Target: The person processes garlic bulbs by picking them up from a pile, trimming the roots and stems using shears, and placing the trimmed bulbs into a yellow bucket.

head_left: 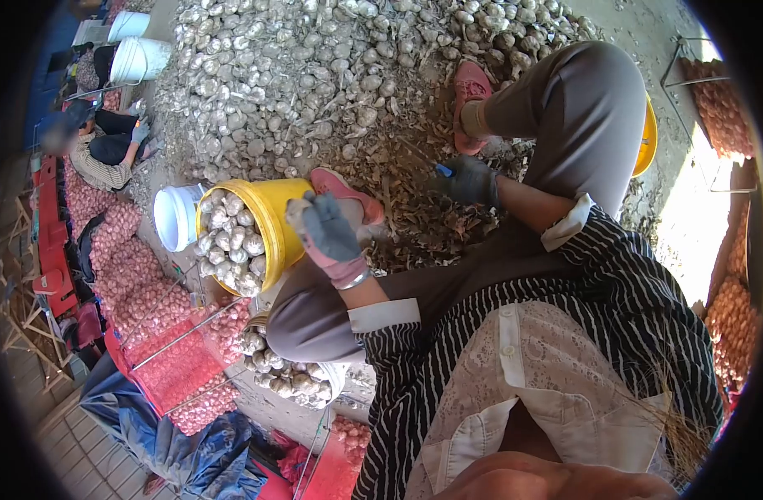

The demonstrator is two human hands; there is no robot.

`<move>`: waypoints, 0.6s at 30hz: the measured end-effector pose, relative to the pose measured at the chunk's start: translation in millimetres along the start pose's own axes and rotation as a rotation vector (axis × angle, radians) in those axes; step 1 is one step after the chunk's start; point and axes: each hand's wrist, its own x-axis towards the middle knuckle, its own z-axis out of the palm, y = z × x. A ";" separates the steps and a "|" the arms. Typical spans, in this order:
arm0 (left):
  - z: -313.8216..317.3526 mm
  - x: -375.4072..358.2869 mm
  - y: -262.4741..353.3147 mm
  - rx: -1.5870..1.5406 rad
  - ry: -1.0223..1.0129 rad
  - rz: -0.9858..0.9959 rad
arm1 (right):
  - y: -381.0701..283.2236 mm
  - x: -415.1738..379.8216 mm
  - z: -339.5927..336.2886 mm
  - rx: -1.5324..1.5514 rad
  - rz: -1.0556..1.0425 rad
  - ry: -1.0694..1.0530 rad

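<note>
My left hand (330,232), in a grey and pink glove, has its fingers closed on a garlic bulb (296,213) above the rim of a tipped yellow bucket (275,218). Trimmed-looking garlic bulbs (229,233) fill that bucket's mouth. Over the litter of dry stalks and skins (423,218), my right hand (471,182) in a dark glove is closed round a blue-handled tool (443,170). A thin dark length points from it toward the upper left; the blade's kind is hard to make out.
A large heap of garlic (315,75) spreads ahead. White buckets stand beside the yellow one (175,218) and by my left knee (336,385). Filled red net sacks (160,308) line the left. Another person (106,146) sits at the far left. A yellow container (647,142) is behind my right knee.
</note>
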 end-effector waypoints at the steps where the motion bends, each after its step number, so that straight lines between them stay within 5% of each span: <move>1: 19.6 5.9 21.9 -0.101 -0.039 0.110 | -10.1 -0.8 -10.6 0.411 0.175 -0.035; 2: 30.4 11.1 37.1 -0.199 -0.077 0.224 | -16.1 1.0 -15.2 0.822 0.352 -0.073; 3: 24.0 18.7 39.7 -0.190 -0.071 0.227 | -10.0 4.9 -13.3 1.186 0.218 -0.090; 6: -4.3 48.5 31.1 -0.162 0.110 0.116 | -4.3 25.1 -7.3 1.534 0.500 -0.258; 9: -24.2 65.5 -33.7 0.239 0.383 -0.250 | -3.0 29.9 10.4 1.179 0.457 -0.147; 12: -73.2 88.3 -80.9 0.297 0.234 -0.352 | 0.8 35.5 15.5 0.794 0.378 -0.104; 14: -76.4 111.8 -107.3 0.912 0.369 -0.464 | 3.1 40.8 27.0 0.762 0.332 -0.070; 16: -84.9 134.6 -125.9 0.949 0.427 -0.525 | -3.2 43.4 26.2 0.724 0.283 -0.033; 18: -90.7 152.6 -142.7 1.735 0.212 -0.457 | -7.3 44.1 20.5 0.620 0.316 -0.060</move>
